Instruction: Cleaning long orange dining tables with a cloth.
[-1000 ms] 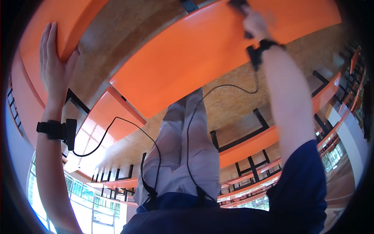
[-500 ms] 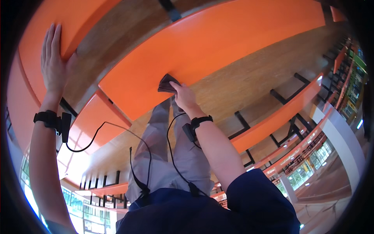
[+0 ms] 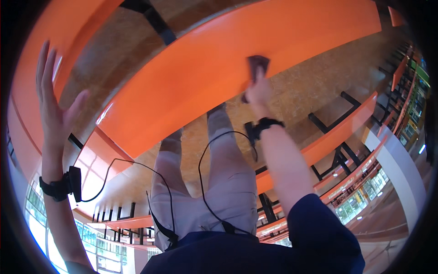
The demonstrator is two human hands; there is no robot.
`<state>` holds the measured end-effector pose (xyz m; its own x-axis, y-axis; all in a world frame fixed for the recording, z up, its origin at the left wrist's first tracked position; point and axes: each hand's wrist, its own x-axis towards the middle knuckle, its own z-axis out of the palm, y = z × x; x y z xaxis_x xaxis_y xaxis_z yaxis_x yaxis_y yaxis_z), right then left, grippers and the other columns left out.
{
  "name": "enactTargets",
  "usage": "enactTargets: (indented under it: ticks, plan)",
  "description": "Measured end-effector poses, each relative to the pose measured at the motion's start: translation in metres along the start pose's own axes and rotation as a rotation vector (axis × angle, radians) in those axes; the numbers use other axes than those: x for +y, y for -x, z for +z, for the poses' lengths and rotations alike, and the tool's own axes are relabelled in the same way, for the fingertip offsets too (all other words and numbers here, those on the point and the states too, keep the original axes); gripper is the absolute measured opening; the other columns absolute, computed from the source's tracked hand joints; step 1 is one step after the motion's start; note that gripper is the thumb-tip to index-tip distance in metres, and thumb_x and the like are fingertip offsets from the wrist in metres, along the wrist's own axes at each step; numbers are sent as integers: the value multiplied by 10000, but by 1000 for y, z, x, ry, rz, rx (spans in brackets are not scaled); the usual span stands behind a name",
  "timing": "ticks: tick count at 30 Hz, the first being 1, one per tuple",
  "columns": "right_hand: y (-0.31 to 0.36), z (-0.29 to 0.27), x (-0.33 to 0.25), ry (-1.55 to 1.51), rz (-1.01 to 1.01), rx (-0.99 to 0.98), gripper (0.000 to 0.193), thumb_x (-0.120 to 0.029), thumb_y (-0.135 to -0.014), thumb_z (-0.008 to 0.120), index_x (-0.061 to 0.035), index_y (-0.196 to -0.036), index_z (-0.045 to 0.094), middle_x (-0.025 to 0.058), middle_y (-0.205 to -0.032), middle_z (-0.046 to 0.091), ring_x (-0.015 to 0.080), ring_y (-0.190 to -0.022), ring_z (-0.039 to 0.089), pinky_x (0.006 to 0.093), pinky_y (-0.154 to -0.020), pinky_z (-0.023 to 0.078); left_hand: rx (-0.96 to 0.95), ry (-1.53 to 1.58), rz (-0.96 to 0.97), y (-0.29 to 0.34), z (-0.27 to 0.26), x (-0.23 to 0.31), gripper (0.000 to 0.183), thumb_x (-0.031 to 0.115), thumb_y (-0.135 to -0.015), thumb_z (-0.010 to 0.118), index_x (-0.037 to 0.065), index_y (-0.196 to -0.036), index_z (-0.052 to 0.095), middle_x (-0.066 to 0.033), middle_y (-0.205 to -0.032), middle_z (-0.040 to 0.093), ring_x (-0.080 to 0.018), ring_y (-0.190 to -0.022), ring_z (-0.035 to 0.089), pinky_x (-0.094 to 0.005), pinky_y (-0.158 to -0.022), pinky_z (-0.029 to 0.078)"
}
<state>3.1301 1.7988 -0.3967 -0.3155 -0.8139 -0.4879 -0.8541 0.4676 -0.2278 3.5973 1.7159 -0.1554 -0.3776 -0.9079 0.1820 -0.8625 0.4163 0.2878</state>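
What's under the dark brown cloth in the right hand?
Around the dark brown cloth, the long glossy orange bench shows; the patch behind cloth and right hand is covered. Blur hides whether cloth touches bench.

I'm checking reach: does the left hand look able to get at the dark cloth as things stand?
Probably not directly: the right hand holds the cloth over the bench, well to the right of the left hand, which is open.
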Motion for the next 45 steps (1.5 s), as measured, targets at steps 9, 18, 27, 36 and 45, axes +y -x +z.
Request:
enactTargets:
  ticks: [9,18,27,36,45]
  plan:
    - [17,0,-37,-36,-492,-288,581,-67,-785,590,-174,-1345,482,181,-948,543,394,-873,572,491,-733,490,-31,-301,59,-185,61,59,919,395,-674,741,33,-1422,347,-222,-1473,329,-453,-1342,323,-490,-1103,287]
    - [-95,-29,-71,-145,-147,119,605,-95,-800,580,-136,-1386,436,196,-999,557,397,-845,581,469,-709,492,2,-293,78,-183,64,53,748,182,-729,752,91,-1397,428,-119,-1461,405,-307,-1359,366,-416,-1091,339]
    - [2,34,-116,-37,-581,-318,434,-121,-860,504,-251,-1271,558,141,-939,550,334,-735,608,450,-595,500,-78,-310,-2,-173,64,57,730,168,-747,698,62,-1405,401,-159,-1484,353,-339,-1384,312,-456,-1120,280]
    - [-181,-66,-122,-52,-195,70,531,-65,-818,540,-126,-1343,496,193,-945,586,376,-818,602,484,-705,490,-104,-279,-29,-177,67,62,810,156,-694,738,84,-1419,385,-136,-1502,327,-336,-1393,288,-459,-1118,273]
    - [9,52,-203,-28,-633,-475,308,-103,-834,543,-193,-1120,616,164,-966,594,346,-789,639,461,-693,510,-65,-252,-26,-184,70,69,770,122,-697,707,66,-1403,405,-135,-1479,365,-328,-1372,329,-444,-1112,292]
